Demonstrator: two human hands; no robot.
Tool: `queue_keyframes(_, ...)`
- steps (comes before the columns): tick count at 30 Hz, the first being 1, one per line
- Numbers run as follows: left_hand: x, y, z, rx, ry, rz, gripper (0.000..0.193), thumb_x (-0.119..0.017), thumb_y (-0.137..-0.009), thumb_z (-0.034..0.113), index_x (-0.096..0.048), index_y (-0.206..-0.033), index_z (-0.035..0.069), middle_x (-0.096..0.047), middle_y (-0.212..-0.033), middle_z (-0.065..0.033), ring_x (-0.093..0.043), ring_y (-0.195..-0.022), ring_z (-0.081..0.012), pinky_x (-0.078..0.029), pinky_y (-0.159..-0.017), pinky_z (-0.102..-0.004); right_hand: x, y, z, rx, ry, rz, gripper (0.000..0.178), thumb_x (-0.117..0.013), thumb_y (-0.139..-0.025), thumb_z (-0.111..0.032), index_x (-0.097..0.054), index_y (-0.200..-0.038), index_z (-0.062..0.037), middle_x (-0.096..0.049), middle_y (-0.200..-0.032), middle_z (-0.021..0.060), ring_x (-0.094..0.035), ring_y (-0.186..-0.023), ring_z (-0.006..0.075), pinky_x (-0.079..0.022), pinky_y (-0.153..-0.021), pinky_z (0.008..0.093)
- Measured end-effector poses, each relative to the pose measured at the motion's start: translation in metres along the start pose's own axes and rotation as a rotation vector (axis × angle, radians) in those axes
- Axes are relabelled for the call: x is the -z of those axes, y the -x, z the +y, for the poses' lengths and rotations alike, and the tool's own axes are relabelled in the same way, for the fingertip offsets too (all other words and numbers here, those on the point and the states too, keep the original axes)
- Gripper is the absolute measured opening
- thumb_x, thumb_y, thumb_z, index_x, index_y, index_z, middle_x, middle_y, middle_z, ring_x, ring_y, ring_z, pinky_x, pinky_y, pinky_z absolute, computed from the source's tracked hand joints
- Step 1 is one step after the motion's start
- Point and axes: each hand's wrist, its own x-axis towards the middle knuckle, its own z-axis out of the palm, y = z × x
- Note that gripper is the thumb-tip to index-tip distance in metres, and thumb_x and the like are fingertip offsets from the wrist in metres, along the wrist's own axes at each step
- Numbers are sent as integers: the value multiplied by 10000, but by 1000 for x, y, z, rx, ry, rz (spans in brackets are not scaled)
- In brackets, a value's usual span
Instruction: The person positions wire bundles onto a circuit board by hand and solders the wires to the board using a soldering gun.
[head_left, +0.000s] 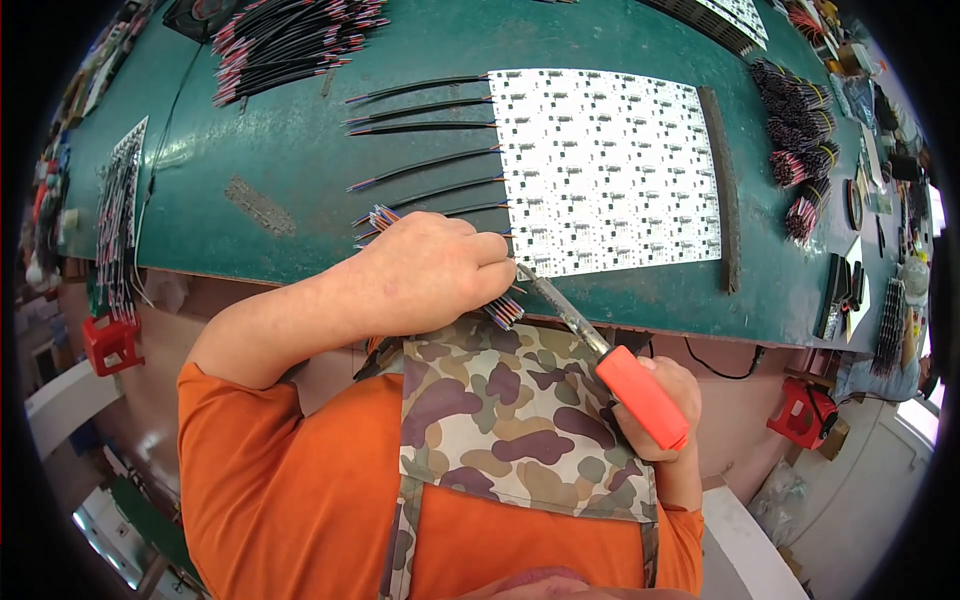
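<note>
A white circuit board panel [615, 165] with rows of small dark parts lies on the green table. Several black cables [420, 128] stick out from its left edge. My left hand [445, 265] is closed round a bundle of cables [505, 312], whose coloured wire ends show on both sides of the fist. Its fingertips are at the panel's near left corner; what they pinch there is hidden. In my right hand [670, 405] is a soldering iron [640, 393] with a red handle. The iron's tip touches or nearly touches that same corner, beside my left fingers.
A dark bar [722, 190] lies along the panel's right edge. Piles of black cables [295, 45] lie at the far left, and tied cable bundles [800, 130] at the right. A cable-fitted panel [122, 200] sits at the left. Red stools [112, 343] stand below the table.
</note>
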Motion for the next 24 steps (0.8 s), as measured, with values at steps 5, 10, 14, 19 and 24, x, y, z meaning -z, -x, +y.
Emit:
queue_keyframes(5, 2, -1, -1, 3, -9, -13, 252, -607, -827, 147, -653, -1055, 52, -570, -804, -59, -638, -725, -245, -514, -619, -384, 7, -4, -3, -43, 82, 34, 284, -711, -733, -101, -694, -999, -1, -682, -872, 98, -653, -701, 284, -526, -647, 393)
queue_keyframes(10, 5, -1, 0, 25, -14, -24, 246, -603, -828, 143, -656, -1050, 54, -575, -810, -61, -639, -730, -250, -518, -626, -388, 10, -2, -2, -75, 33, 76, 255, -686, -740, -78, -698, -979, 10, -682, -853, 89, -649, -671, 215, -520, -641, 349)
queue_keyframes(14, 10, 3, -5, 65, 56, -47, 280, -673, -781, 115, -664, -1054, 50, -598, -839, -69, -646, -752, -267, -525, -641, -391, 9, -5, -1, -109, -95, 71, 364, -678, -689, -10, -674, -1049, 40, -687, -989, 172, -655, -744, 335, -534, -656, 395)
queue_keyframes(19, 60, 23, -28, 205, 498, 495, 166, -679, -897, 49, -656, -1061, 54, -616, -825, -50, -629, -735, -202, -522, -664, -325, 7, -21, -2, -70, -363, 170, 352, -645, -686, 16, -679, -1035, 50, -706, -992, 184, -659, -726, 295, -525, -669, 353)
queue_keyframes(24, 37, 53, -79, 483, 1019, 1058, 139, -628, -1003, 126, -628, -1095, 22, -628, -858, -39, -597, -787, -155, -495, -726, -295, 3, -30, 14, -126, -543, 129, 372, -676, -865, -47, -619, -1221, 47, -699, -1083, 151, -649, -856, 169, -529, -761, 325)
